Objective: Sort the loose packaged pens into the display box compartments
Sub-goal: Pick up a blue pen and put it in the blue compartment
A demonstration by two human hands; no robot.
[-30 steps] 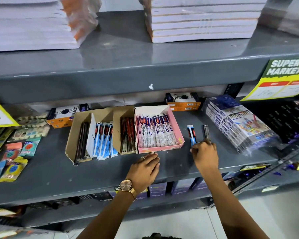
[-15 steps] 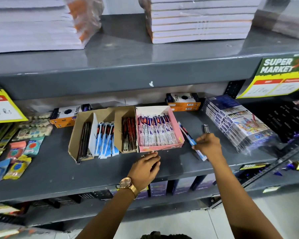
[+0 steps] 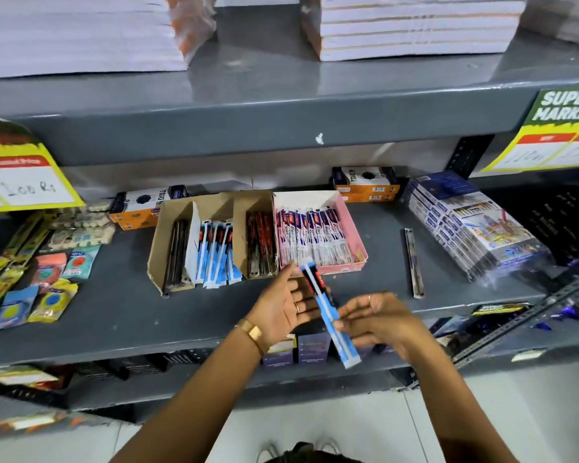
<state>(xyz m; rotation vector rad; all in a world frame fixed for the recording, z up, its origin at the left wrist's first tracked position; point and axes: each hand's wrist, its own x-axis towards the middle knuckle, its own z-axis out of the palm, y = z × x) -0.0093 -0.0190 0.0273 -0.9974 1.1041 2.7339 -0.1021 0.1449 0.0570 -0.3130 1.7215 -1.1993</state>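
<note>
My right hand (image 3: 378, 320) pinches a blue-and-white packaged pen (image 3: 328, 312) by its middle, held above the shelf's front edge. Just left of that pen my left hand (image 3: 283, 305) is open, palm turned toward it, fingers spread. Behind them stands a brown cardboard display box (image 3: 168, 235) with compartments of dark pens, blue-and-white packaged pens (image 3: 216, 252) and red-black pens (image 3: 259, 245). A pink box (image 3: 355, 228) beside it holds white-and-red packaged pens. One loose dark packaged pen (image 3: 413, 262) lies on the shelf to the right.
The grey metal shelf (image 3: 114, 305) carries eraser packets (image 3: 47, 289) at the left, orange boxes (image 3: 365, 185) at the back and a wrapped stack of colour-pencil packs (image 3: 472, 225) at the right. A higher shelf overhangs with stacked notebooks (image 3: 411, 25) and price signs.
My right hand lifted the blue-and-white pen off the shelf and carried it left and toward me. My left hand turned palm-up and opened beside it.
</note>
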